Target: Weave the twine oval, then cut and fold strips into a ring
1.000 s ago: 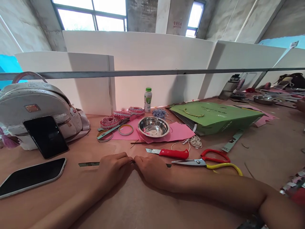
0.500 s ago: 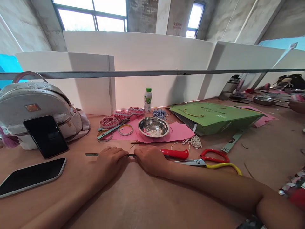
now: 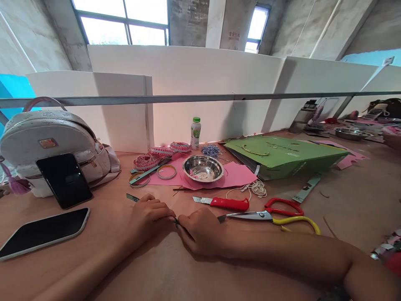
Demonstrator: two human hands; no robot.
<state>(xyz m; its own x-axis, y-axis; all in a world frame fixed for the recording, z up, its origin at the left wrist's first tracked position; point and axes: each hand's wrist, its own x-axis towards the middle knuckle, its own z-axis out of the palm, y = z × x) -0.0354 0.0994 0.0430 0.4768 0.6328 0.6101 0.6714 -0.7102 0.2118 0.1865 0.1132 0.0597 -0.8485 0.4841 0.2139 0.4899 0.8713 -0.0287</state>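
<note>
Both hands grip one narrow strip (image 3: 133, 197), dark with a greenish printed face at its left end. My left hand (image 3: 152, 215) is closed round its left part, and my right hand (image 3: 200, 230) is closed on it just to the right, the fingertips almost meeting. A dark tip of the strip emerges past the right wrist. Beyond the right hand lies a red utility knife (image 3: 230, 204) with its blade out. Scissors (image 3: 261, 215) with one red and one yellow handle lie beside the right forearm, which partly covers them.
Behind the hands, a steel bowl (image 3: 203, 168) stands on pink paper (image 3: 239, 174), near tape rolls (image 3: 166, 172), white cord (image 3: 258, 188) and a bottle (image 3: 196, 133). A green paper bag (image 3: 288, 150) lies right. Two phones (image 3: 46, 232) and a backpack (image 3: 50, 138) occupy the left.
Both hands have come nearer to me with the strip, the right hand more so. The strip now slants or bends between them, and the knife's blade has come into view.
</note>
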